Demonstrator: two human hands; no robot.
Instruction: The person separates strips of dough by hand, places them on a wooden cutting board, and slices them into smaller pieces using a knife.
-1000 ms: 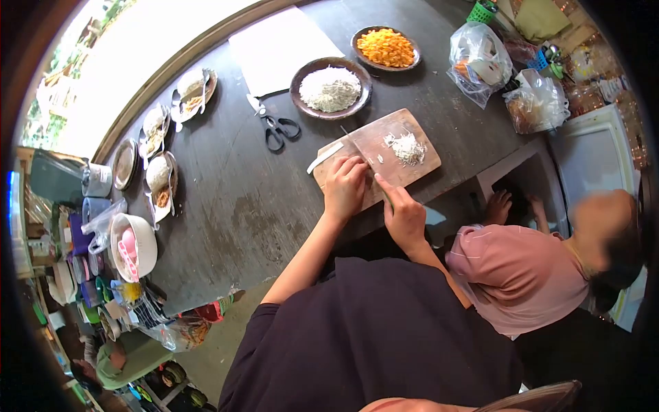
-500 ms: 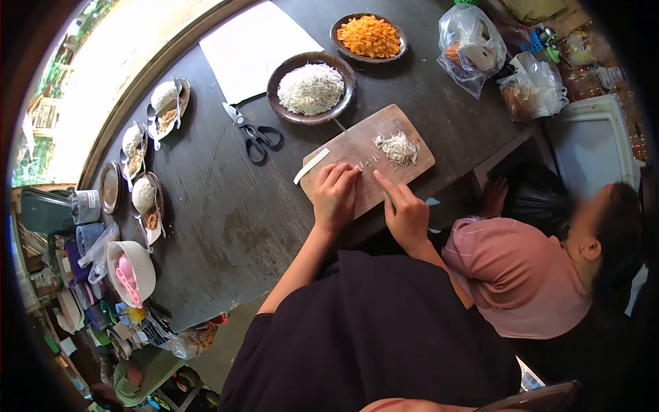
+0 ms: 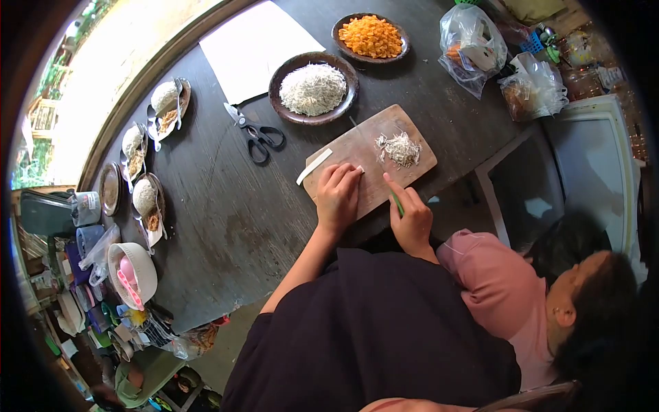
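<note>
My left hand [image 3: 338, 196] rests on the wooden cutting board [image 3: 374, 196], its fingers bunched over a small white piece [image 3: 360, 169] whose tip peeks out. My right hand [image 3: 412, 218] is closed round the green handle of a knife [image 3: 397, 203], index finger stretched forward along it. The thin blade is hard to see over the board; its grey end seems to stick out past the far edge. A heap of fine white shreds [image 3: 400, 150] lies on the board's right part. A longer white strip [image 3: 314, 167] lies along the left edge.
Beyond the board stand a bowl of white shreds [image 3: 314, 89] and a bowl of orange pieces [image 3: 371, 38]. Black-handled scissors [image 3: 260, 139] and white paper [image 3: 257, 48] lie nearby. Plates of rice [image 3: 145, 197] line the left. A person in pink [image 3: 498, 275] leans close at right.
My right hand and the knife have shifted slightly right, toward the heap. Loose bits between my hands no longer show there. The person in pink has leaned lower, uncovering more of the pale-framed container.
</note>
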